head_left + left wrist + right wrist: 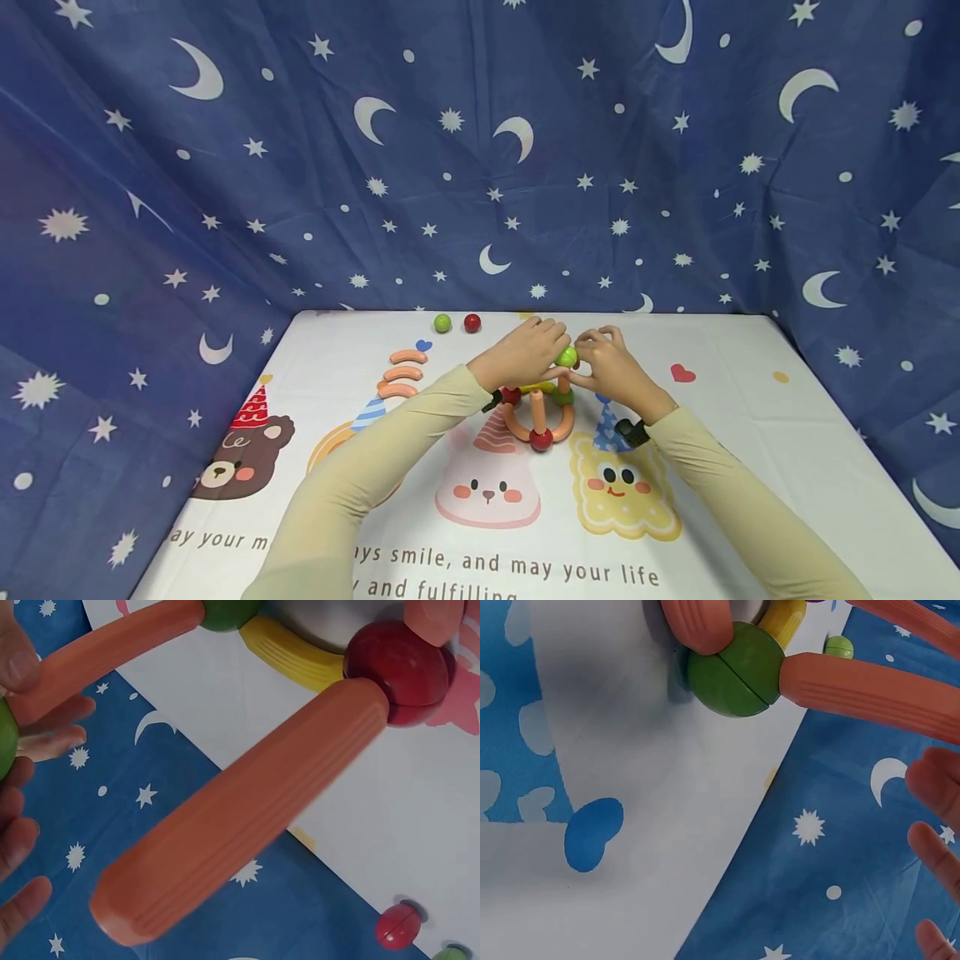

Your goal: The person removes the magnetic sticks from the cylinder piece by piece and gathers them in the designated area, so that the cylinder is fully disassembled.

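A building-toy frame of balls and sticks stands mid-table, with a red ball [541,439] at its front, orange curved pieces [564,424] and a yellow piece [294,654] along its base. One upright orange stick [240,814] rises with its top bare. Another orange stick [870,694] rises from a dark green ball [735,669]. At that stick's upper end, my left hand [525,354] pinches a light green ball [567,357]. From the other side, my right hand [611,367] grips the end of the same stick, close under the ball. Fingers partly hide this joint.
Near the back edge lie a loose green ball [442,322] and a loose red ball [472,322]. Left of the frame, three orange curved pieces [403,372] lie in a column on the printed white cloth [742,467]. A blue star-patterned curtain [450,208] stands behind the table.
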A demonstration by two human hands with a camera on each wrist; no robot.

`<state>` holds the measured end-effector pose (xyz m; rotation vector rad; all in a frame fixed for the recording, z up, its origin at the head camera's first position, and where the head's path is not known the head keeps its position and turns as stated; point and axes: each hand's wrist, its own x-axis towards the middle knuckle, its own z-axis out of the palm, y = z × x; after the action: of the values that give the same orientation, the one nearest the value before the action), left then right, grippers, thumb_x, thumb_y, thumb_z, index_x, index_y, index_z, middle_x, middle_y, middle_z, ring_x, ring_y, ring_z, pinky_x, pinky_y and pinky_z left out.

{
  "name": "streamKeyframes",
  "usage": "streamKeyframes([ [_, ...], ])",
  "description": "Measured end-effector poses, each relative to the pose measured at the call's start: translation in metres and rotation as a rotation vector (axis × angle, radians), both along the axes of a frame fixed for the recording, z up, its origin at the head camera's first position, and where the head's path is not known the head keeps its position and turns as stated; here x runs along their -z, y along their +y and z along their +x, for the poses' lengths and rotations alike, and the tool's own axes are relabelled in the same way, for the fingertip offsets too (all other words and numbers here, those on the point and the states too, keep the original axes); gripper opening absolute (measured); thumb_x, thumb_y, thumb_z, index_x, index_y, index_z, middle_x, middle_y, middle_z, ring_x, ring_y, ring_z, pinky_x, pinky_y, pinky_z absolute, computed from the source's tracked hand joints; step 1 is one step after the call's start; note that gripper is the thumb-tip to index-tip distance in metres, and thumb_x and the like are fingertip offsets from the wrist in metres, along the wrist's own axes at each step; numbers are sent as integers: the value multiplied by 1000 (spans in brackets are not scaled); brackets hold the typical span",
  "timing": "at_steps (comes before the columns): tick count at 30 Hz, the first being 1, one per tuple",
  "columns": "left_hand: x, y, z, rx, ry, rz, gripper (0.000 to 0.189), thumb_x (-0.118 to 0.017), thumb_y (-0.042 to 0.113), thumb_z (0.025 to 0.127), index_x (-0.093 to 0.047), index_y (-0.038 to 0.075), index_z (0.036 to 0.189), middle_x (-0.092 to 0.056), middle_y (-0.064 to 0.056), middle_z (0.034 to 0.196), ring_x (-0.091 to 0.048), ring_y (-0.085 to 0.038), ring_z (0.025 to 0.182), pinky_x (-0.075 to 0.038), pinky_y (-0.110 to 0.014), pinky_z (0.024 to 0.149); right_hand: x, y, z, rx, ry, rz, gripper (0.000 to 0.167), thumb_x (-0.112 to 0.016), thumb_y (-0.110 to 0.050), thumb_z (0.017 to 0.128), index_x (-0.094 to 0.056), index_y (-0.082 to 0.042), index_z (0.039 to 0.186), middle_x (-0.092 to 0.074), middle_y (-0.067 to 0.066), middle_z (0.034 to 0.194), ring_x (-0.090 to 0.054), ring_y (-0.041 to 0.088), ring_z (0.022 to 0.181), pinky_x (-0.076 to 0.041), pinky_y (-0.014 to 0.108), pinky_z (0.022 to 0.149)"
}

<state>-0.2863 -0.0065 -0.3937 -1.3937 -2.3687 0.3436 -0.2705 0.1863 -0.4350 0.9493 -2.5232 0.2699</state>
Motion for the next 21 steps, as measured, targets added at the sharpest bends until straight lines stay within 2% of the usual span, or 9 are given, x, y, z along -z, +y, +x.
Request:
streamKeyframes([
  [5, 1, -1, -1, 8, 12, 4, 38, -45, 47, 95, -55, 11, 104, -56, -1, 98, -52, -16, 93, -43, -32, 85, 2, 0, 1, -6, -34, -2, 25, -71, -28, 80, -59, -13, 65, -70, 3, 77, -59, 25, 95, -33, 56, 93],
  [11, 3, -2, -1, 6, 23, -7, 38, -44, 46, 95, -55, 12, 105, -56, -1, 98, -52, -16, 92, -43, -31, 85, 5, -2, 2, -13, -39, -16, 21, -72, -29, 79, -68, -10, 76, -71, 6, 88, -59, 25, 97, -33, 55, 93],
  [16, 4, -2, 0, 29, 35, 1, 37, -45, 45, 94, -55, 11, 104, -55, -2, 97, -53, -17, 91, -43, -32, 83, 10, -1, 0, -51, -8, -81, 22, -76, -26, 75, -71, -7, 84, -71, 8, 91, -59, 27, 97, -33, 55, 91],
  [21, 3, -3, 1, 42, 35, -15, 39, -44, 47, 94, -55, 11, 106, -55, -1, 98, -52, -16, 91, -43, -31, 83, 20, 0, -1, -87, -13, -143, 19, -75, -22, 75, -69, -9, 87, -71, 9, 93, -60, 27, 96, -33, 53, 91],
])
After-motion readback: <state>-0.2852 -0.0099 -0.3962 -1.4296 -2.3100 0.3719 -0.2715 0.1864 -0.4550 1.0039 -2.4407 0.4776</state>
